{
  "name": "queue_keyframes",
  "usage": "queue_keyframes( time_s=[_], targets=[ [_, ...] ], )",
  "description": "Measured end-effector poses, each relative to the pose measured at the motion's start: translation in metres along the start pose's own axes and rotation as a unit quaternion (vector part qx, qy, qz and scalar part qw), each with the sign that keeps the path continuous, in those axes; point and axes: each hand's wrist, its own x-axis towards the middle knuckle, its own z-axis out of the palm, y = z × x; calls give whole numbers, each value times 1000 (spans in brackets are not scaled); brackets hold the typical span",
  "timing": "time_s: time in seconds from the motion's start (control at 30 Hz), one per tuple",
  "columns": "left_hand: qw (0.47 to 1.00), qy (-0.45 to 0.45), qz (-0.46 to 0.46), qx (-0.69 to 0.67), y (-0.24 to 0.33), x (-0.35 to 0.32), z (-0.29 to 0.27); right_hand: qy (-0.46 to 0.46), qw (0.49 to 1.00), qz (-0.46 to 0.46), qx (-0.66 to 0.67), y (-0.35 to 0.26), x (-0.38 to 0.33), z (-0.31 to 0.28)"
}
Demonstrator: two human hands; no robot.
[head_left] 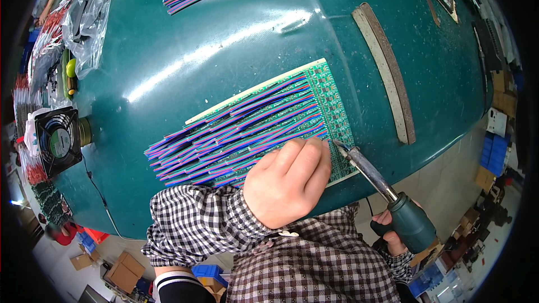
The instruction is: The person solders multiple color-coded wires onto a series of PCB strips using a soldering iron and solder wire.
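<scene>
left hand (292, 179) and soldering iron (368, 169) close together over the circuit board panel (335, 106)

from the left, the coloured wires (241, 126) lie in layered rows across the green panel on the dark green table (140, 39), their loose ends toward the lower left. their long axis climbs gently to the right, toward the panel's bare strip of small components, which runs roughly crosswise to them.

the left hand comes next, over the lower rows near their right-hand ends, and is much the nearer hand to the wires. its fingers are bunched together and bent downward; the tips are hidden behind the knuckles, so i cannot tell whether they pinch a wire or only press on the panel.

just right of those fingers is the iron's tip, over the lower part of the bare strip. whether it touches the board i cannot tell. the iron slants from there down to the right, so tip and wire ends face each other from opposite sides.

farthest right and lowest, the right hand (394, 243) is wrapped around the iron's green handle (412, 223), well apart from the wires and off the table's edge.
</scene>
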Motion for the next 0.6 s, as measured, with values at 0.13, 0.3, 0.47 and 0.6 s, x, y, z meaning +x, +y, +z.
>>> queue_keyframes(
  time_s=[0.13,0.3,0.47,0.6],
  targets=[
    [1000,-1,-2,0,0,0,-1,-4,1000,1,14,0,1,0],
    [1000,-2,-4,2,0,-1,0,-3,1000,-2,7,1,-1,0],
    [1000,-3,-3,1,0,-1,0,9,1000,8,21,5,-2,0],
    [1000,-6,-2,0,0,-1,0,24,998,30,46,6,-5,1]
  ],
)
